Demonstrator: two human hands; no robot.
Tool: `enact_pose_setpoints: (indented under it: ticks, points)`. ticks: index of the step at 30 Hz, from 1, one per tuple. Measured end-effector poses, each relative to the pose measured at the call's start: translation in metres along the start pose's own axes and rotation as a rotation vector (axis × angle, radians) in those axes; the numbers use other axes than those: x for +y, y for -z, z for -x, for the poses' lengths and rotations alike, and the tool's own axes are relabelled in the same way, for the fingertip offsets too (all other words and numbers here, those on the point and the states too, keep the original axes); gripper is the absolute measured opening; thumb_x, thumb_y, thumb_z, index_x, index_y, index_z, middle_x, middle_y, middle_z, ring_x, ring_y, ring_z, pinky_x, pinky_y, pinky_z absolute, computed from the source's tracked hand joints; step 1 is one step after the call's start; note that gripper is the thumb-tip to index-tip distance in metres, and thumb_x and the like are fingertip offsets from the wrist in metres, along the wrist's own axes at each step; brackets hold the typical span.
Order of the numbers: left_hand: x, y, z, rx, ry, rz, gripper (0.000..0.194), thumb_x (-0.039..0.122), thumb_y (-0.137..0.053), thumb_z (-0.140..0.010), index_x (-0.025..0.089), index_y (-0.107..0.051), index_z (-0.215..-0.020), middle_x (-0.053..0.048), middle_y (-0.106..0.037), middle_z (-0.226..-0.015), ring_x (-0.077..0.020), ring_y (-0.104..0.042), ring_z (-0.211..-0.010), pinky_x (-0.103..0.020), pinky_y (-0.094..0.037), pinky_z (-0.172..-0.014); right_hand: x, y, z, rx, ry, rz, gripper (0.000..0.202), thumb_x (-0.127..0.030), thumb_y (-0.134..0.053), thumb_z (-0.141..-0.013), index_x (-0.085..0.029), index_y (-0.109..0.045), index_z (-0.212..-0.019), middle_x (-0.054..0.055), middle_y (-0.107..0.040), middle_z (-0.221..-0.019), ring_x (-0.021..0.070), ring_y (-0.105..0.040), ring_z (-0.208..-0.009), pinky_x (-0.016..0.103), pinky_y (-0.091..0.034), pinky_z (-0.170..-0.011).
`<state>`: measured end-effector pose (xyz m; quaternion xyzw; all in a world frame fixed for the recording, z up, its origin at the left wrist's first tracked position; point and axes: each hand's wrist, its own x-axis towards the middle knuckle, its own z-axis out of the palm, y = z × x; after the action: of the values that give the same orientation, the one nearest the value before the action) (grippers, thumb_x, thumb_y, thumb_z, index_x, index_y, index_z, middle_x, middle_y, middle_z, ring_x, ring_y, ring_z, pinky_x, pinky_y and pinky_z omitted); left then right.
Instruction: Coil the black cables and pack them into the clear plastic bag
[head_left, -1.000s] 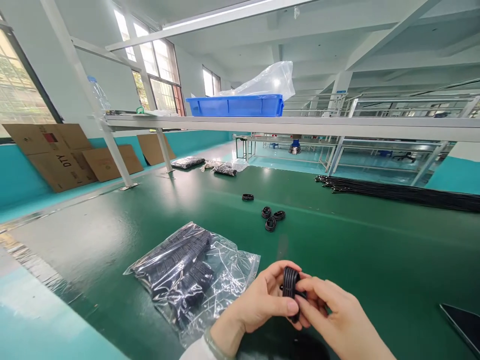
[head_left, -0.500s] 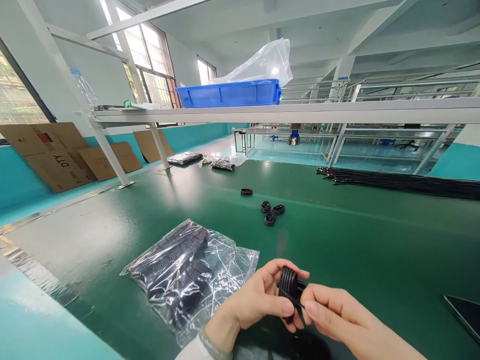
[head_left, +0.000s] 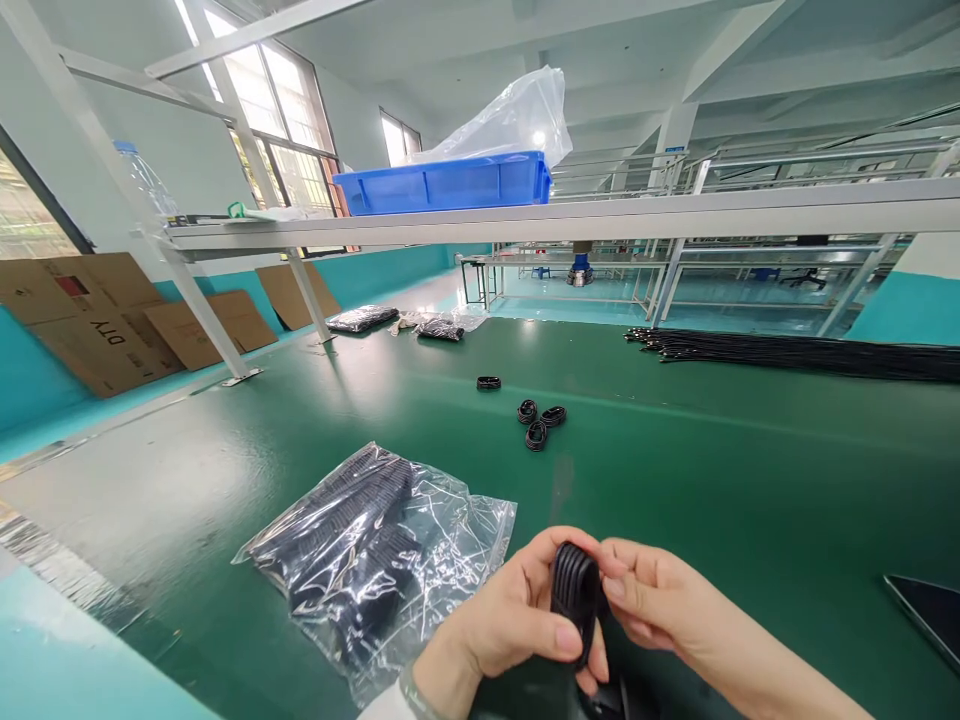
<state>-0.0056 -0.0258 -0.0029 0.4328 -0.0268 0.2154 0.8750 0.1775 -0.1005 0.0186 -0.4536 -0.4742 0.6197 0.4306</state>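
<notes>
My left hand (head_left: pixel 517 610) is wrapped round a coil of black cable (head_left: pixel 576 590), with the thumb across its front and the fingers behind. The loops stand upright, bunched in several parallel strands. Against the coil's upper right side, my right hand (head_left: pixel 649 595) is closed in a pinch, its fingertips touching those of my left hand. Whatever lies in that pinch is hidden. Below both hands is a dark object (head_left: pixel 611 700), cut off by the frame's lower edge. To the left of my left hand lies a clear plastic bag (head_left: pixel 375 560) with black coiled cables inside.
Several small black cable coils (head_left: pixel 535 435) rest on the green tabletop (head_left: pixel 712 500). A bundle of long black cables (head_left: pixel 795 355) lies at the back right. A dark flat device (head_left: pixel 926 610) is at the right edge. Overhead, a white shelf (head_left: pixel 637 208) holds a blue bin (head_left: pixel 446 185).
My right hand has risen from the coil's lower right to its upper right side. A thin dark strand seen at its fingertips is now hidden. The view has shifted slightly.
</notes>
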Motion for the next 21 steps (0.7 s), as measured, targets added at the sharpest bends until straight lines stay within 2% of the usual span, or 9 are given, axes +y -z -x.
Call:
enact_pose_setpoints:
  ticks: [2, 4, 6, 9, 11, 14, 17, 19, 21]
  points:
    - [0.003, -0.003, 0.001, 0.084, -0.017, -0.161, 0.086, 0.019, -0.083, -0.069, 0.038, -0.041, -0.142, -0.007, -0.062, -0.12, -0.0149, -0.071, -0.073, -0.023, -0.057, -0.062, -0.004, 0.004, 0.003, 0.138, -0.012, 0.028, 0.044, -0.063, -0.064, -0.09, -0.022, -0.052, -0.098, -0.007, -0.04, -0.061, 0.0114, -0.037, -0.056, 0.02, -0.024, -0.052]
    - [0.003, -0.008, 0.0, 0.244, -0.029, -0.433, 0.102, 0.009, -0.078, -0.069, 0.042, -0.025, -0.15, -0.007, -0.056, -0.133, -0.0166, -0.069, -0.089, -0.025, -0.055, -0.074, -0.007, 0.004, 0.006, 0.285, 0.018, 0.13, 0.044, -0.067, -0.055, -0.094, -0.023, -0.05, -0.096, -0.007, -0.036, -0.065, 0.0126, -0.034, -0.059, 0.021, -0.028, -0.053]
    - [-0.001, -0.013, -0.002, 0.39, -0.049, -0.729, 0.105, 0.003, -0.071, -0.069, 0.039, -0.018, -0.153, -0.006, -0.059, -0.128, -0.0188, -0.065, -0.102, -0.028, -0.052, -0.084, -0.005, 0.001, 0.008, 0.343, 0.071, 0.271, 0.044, -0.068, -0.045, -0.097, -0.025, -0.05, -0.099, -0.005, -0.043, -0.07, 0.0144, -0.038, -0.062, 0.023, -0.033, -0.056]
    - [-0.007, -0.017, -0.005, 0.446, -0.094, -0.944, 0.103, 0.005, -0.07, -0.071, 0.034, -0.016, -0.154, -0.003, -0.065, -0.111, -0.0185, -0.064, -0.096, -0.03, -0.051, -0.081, -0.001, -0.004, 0.007, 0.301, 0.133, 0.466, 0.038, -0.063, -0.048, -0.098, -0.028, -0.05, -0.111, -0.003, -0.057, -0.082, 0.0173, -0.051, -0.069, 0.028, -0.041, -0.064]
    - [-0.008, -0.016, -0.006, 0.465, -0.094, -0.856, 0.103, 0.009, -0.077, -0.069, 0.036, -0.023, -0.152, -0.003, -0.062, -0.114, -0.0148, -0.063, -0.086, -0.027, -0.05, -0.074, 0.0, -0.004, 0.005, 0.246, 0.167, 0.452, 0.032, -0.058, -0.049, -0.1, -0.028, -0.051, -0.111, -0.001, -0.062, -0.092, 0.0186, -0.058, -0.08, 0.029, -0.046, -0.073]
    - [-0.004, -0.011, -0.005, 0.426, -0.008, -0.468, 0.083, 0.029, -0.085, -0.07, 0.034, -0.043, -0.141, -0.008, -0.052, -0.13, -0.0153, -0.066, -0.086, -0.026, -0.053, -0.072, -0.005, 0.0, 0.003, 0.212, 0.214, 0.265, 0.028, -0.054, -0.047, -0.102, -0.028, -0.052, -0.111, -0.001, -0.063, -0.1, 0.0178, -0.061, -0.087, 0.027, -0.049, -0.076]
    - [0.003, -0.007, -0.004, 0.318, 0.113, -0.171, 0.062, 0.055, -0.066, -0.085, 0.02, -0.052, -0.135, -0.012, -0.063, -0.109, -0.026, -0.071, -0.093, -0.03, -0.056, -0.076, -0.008, 0.004, 0.004, 0.2, 0.224, 0.193, 0.03, -0.054, -0.05, -0.102, -0.027, -0.053, -0.114, 0.0, -0.064, -0.102, 0.0186, -0.061, -0.09, 0.028, -0.05, -0.078]
    - [0.004, -0.007, -0.004, 0.295, 0.168, -0.125, 0.062, 0.057, -0.061, -0.088, 0.016, -0.054, -0.134, -0.009, -0.065, -0.089, -0.0282, -0.072, -0.092, -0.027, -0.056, -0.075, -0.005, 0.006, 0.003, 0.19, 0.22, 0.202, 0.031, -0.054, -0.054, -0.1, -0.025, -0.056, -0.113, 0.002, -0.065, -0.103, 0.0208, -0.061, -0.095, 0.03, -0.05, -0.082]
    - [0.003, -0.006, -0.005, 0.337, 0.146, -0.17, 0.057, 0.054, -0.062, -0.089, 0.018, -0.054, -0.131, -0.01, -0.066, -0.094, -0.0269, -0.073, -0.088, -0.026, -0.056, -0.072, 0.003, 0.009, 0.0, 0.223, 0.218, 0.219, 0.034, -0.055, -0.059, -0.096, -0.023, -0.056, -0.109, 0.004, -0.066, -0.1, 0.0224, -0.061, -0.094, 0.031, -0.049, -0.081]
